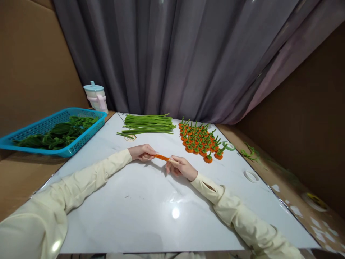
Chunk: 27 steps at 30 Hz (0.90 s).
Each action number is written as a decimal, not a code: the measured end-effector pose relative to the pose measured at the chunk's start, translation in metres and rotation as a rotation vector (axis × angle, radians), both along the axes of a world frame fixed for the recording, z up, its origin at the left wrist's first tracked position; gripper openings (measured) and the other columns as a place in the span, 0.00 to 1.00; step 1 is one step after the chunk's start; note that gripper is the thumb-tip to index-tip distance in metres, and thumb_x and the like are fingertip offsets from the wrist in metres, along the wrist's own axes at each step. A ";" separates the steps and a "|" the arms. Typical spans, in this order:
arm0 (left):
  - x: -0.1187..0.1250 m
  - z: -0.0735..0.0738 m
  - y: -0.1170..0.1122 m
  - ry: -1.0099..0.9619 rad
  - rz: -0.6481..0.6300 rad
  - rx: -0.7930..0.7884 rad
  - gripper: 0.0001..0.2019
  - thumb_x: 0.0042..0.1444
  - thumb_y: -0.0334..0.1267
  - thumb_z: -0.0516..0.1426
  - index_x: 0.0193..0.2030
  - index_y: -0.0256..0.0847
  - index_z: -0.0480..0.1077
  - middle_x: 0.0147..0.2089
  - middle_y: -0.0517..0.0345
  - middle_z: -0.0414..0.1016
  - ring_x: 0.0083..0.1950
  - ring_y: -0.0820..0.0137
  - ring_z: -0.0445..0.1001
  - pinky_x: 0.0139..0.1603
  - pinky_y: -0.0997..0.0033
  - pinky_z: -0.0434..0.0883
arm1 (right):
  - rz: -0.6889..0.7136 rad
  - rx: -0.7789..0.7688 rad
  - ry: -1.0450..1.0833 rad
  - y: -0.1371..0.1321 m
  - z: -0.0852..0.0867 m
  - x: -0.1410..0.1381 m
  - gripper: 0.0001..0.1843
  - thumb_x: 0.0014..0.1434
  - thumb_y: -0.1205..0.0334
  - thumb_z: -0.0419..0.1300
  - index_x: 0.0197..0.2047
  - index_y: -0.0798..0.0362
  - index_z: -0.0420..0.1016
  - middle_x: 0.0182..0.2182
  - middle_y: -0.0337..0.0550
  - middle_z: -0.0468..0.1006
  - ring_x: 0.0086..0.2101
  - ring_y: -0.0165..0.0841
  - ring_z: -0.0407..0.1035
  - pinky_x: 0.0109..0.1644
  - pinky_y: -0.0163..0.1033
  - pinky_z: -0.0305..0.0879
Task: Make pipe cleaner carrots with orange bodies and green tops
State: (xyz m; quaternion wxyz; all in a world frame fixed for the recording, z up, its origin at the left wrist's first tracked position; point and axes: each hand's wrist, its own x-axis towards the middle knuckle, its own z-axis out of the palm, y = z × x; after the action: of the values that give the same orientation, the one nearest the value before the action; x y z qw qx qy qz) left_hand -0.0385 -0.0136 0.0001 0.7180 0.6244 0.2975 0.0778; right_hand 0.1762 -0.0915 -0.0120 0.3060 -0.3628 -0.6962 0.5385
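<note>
Between my two hands stretches a short orange pipe cleaner [162,157], thick and fuzzy, just above the white table. My left hand [144,152] pinches its left end with closed fingers. At its other end my right hand [183,167] is closed on it; a pale, stick-like length lies along those fingers, and I cannot make out whether it is a stick or a finger. Beyond my right hand stand many orange pompom-like pieces [199,138] with short green stems pointing up. A bundle of green pipe cleaners [148,124] lies beyond my left hand.
At the left, a blue plastic basket [68,153] holds green fuzzy leaf shapes [58,133]. A lidded cup [96,98] stands behind it. To the right are a green tape roll [228,145], a white tape roll [251,176] and green scraps [249,151]. A grey curtain [167,54] hangs behind.
</note>
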 end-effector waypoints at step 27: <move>0.027 -0.009 -0.045 0.125 0.367 1.213 0.15 0.59 0.41 0.47 0.24 0.37 0.64 0.19 0.62 0.62 0.21 0.76 0.60 0.25 0.76 0.57 | -0.308 -0.332 0.370 0.000 -0.003 -0.005 0.12 0.53 0.55 0.54 0.32 0.57 0.65 0.17 0.39 0.73 0.11 0.23 0.55 0.08 0.26 0.43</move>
State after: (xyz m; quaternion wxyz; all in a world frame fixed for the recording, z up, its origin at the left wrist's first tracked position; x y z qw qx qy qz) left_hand -0.0112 -0.0588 -0.0088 0.1933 0.8622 0.3440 0.3176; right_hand 0.1710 -0.0911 -0.0149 0.4423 -0.4050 -0.4677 0.6492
